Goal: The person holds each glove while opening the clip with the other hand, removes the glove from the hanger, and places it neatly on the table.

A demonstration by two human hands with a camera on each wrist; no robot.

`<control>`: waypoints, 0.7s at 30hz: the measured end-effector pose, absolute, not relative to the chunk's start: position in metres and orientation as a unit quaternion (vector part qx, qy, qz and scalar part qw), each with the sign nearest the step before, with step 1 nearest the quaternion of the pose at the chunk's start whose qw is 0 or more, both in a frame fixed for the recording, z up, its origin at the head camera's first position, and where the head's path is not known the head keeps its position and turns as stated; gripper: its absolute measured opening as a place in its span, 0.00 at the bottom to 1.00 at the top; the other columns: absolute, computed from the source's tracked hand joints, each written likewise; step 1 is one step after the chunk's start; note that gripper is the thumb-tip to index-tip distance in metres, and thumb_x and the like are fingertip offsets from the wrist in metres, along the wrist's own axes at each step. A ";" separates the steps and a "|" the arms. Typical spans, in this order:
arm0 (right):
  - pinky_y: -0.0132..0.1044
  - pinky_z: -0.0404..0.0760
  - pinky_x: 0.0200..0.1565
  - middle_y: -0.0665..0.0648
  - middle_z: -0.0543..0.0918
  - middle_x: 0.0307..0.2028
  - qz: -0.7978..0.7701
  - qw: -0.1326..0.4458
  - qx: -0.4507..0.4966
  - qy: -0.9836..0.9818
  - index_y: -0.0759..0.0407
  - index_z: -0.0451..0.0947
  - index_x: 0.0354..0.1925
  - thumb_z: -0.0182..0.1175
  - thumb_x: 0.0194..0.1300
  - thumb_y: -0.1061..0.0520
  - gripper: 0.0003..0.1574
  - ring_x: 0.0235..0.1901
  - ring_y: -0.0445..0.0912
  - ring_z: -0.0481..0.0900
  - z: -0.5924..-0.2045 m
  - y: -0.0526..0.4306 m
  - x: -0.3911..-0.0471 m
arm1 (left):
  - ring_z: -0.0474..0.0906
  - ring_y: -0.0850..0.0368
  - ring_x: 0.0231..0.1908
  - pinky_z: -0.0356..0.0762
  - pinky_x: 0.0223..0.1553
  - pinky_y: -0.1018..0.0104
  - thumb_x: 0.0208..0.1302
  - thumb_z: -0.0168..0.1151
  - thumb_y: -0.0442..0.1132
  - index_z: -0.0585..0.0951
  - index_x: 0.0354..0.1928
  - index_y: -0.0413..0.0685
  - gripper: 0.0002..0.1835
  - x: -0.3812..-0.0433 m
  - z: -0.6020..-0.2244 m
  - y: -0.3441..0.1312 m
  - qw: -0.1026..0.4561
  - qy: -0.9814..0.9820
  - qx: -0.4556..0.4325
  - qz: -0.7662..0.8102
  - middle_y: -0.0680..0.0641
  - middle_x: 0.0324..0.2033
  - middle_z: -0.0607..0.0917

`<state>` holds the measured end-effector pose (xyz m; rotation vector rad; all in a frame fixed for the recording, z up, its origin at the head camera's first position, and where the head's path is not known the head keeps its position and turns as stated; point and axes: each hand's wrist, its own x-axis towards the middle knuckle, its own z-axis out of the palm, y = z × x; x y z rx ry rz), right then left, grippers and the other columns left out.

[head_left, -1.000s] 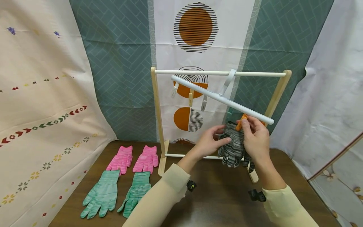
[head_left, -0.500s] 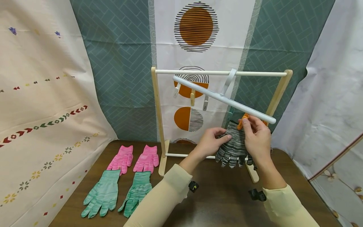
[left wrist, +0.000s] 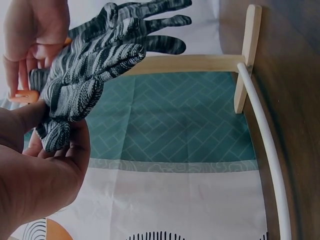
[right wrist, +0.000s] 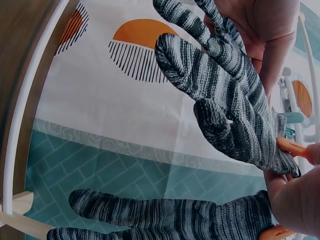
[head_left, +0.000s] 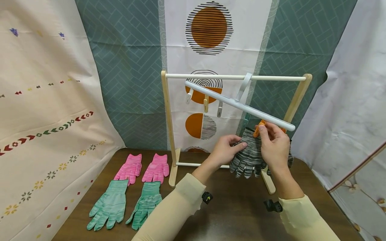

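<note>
A grey-and-black striped knit glove (head_left: pixel 248 154) hangs beneath the low right end of the white hanger (head_left: pixel 217 97). My left hand (head_left: pixel 224 149) pinches its side between thumb and fingers. At the cuff, an orange clothespin (head_left: pixel 257 132) is pinched by my right hand (head_left: pixel 275 145); in the right wrist view the clothespin (right wrist: pixel 290 147) overlaps the cuff edge. A second striped glove (right wrist: pixel 175 217) hangs beside it with another orange clothespin (right wrist: pixel 275 233) at its cuff. That glove is mostly behind my right hand in the head view.
The tilted hanger hooks over the top bar (head_left: pixel 205 77) of a wooden rack. Its left half carries a white clothespin (head_left: pixel 189 96), a beige one (head_left: pixel 206 104) and a grey one (head_left: pixel 220 109). Pink gloves (head_left: pixel 129 167) and green gloves (head_left: pixel 110 204) lie on the table's left.
Both hands and the hanger's low end have shifted slightly right. The held glove hangs flatter, and the second glove now shows to the right of my right hand.
</note>
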<state>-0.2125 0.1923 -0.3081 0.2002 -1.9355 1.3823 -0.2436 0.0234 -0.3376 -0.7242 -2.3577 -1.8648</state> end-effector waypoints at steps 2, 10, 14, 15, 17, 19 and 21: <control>0.24 0.80 0.48 0.62 0.90 0.50 0.542 0.370 0.078 -0.751 0.65 0.84 0.61 0.61 0.81 0.49 0.23 0.48 0.35 0.86 -0.308 0.192 -0.212 | 0.80 0.64 0.38 0.79 0.41 0.70 0.75 0.69 0.41 0.88 0.49 0.39 0.11 -0.244 -0.338 0.024 0.022 -0.760 -0.234 -0.606 0.51 0.41 0.89; 0.24 0.80 0.48 0.63 0.90 0.49 0.538 0.380 0.083 -0.748 0.65 0.84 0.60 0.60 0.81 0.50 0.22 0.46 0.34 0.86 -0.308 0.193 -0.213 | 0.81 0.65 0.36 0.79 0.38 0.70 0.74 0.70 0.40 0.88 0.48 0.39 0.10 -0.246 -0.338 0.025 0.018 -0.756 -0.234 -0.612 0.51 0.38 0.90; 0.24 0.80 0.47 0.63 0.90 0.49 0.536 0.380 0.085 -0.749 0.65 0.84 0.60 0.60 0.81 0.51 0.21 0.47 0.33 0.86 -0.309 0.194 -0.214 | 0.81 0.65 0.36 0.78 0.38 0.70 0.74 0.70 0.40 0.88 0.48 0.40 0.10 -0.246 -0.338 0.025 0.019 -0.757 -0.233 -0.610 0.51 0.39 0.90; 0.24 0.80 0.46 0.63 0.90 0.49 0.536 0.380 0.087 -0.749 0.65 0.84 0.60 0.60 0.82 0.51 0.21 0.47 0.33 0.86 -0.309 0.194 -0.214 | 0.81 0.65 0.36 0.78 0.39 0.70 0.74 0.69 0.40 0.88 0.48 0.40 0.11 -0.246 -0.338 0.025 0.019 -0.758 -0.233 -0.609 0.51 0.39 0.90; 0.24 0.80 0.46 0.63 0.90 0.49 0.537 0.381 0.089 -0.748 0.65 0.84 0.59 0.60 0.82 0.52 0.20 0.47 0.33 0.86 -0.309 0.194 -0.215 | 0.81 0.65 0.37 0.79 0.39 0.70 0.74 0.69 0.41 0.88 0.49 0.40 0.11 -0.245 -0.338 0.024 0.018 -0.759 -0.232 -0.608 0.51 0.40 0.90; 0.24 0.80 0.47 0.63 0.90 0.49 0.539 0.381 0.092 -0.745 0.65 0.84 0.59 0.60 0.82 0.52 0.20 0.46 0.33 0.86 -0.309 0.195 -0.215 | 0.81 0.65 0.37 0.79 0.40 0.69 0.74 0.69 0.41 0.88 0.49 0.41 0.11 -0.245 -0.338 0.024 0.018 -0.760 -0.231 -0.608 0.52 0.40 0.90; 0.24 0.81 0.47 0.63 0.90 0.48 0.543 0.382 0.096 -0.742 0.65 0.84 0.59 0.60 0.82 0.53 0.19 0.46 0.33 0.86 -0.309 0.195 -0.216 | 0.81 0.64 0.38 0.79 0.40 0.69 0.74 0.69 0.41 0.88 0.49 0.41 0.11 -0.244 -0.338 0.024 0.017 -0.761 -0.229 -0.607 0.51 0.40 0.90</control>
